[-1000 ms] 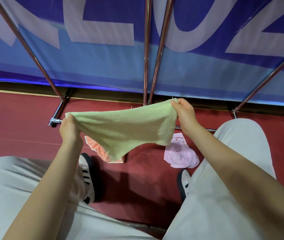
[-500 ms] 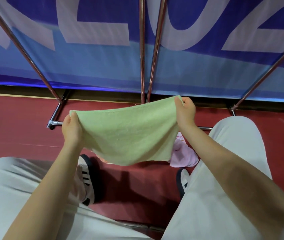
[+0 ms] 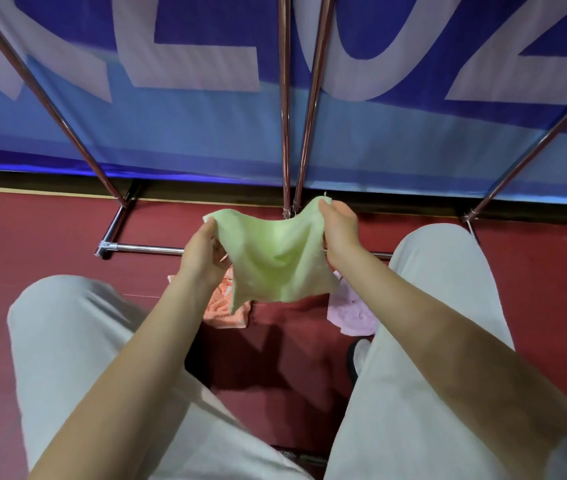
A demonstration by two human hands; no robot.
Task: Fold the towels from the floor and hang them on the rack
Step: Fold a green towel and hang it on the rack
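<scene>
A light green towel (image 3: 275,258) hangs slack in the air between my hands, sagging in the middle. My left hand (image 3: 202,251) pinches its left top corner and my right hand (image 3: 339,230) pinches its right top corner. Below it on the red floor lie an orange towel (image 3: 223,308), partly hidden by the green one, and a pink towel (image 3: 353,315) beside my right leg. The chrome rack (image 3: 285,109) stands just beyond, its poles rising out of the top of the view.
The rack's low horizontal bar (image 3: 143,250) runs along the floor behind my hands. A blue banner with large white letters (image 3: 205,140) stands behind the rack. My legs in pale trousers (image 3: 77,358) frame the towels, with one shoe (image 3: 358,358) showing.
My hands have come closer together, so the green towel went from stretched wide to slack and sagging. The orange towel shows again below it.
</scene>
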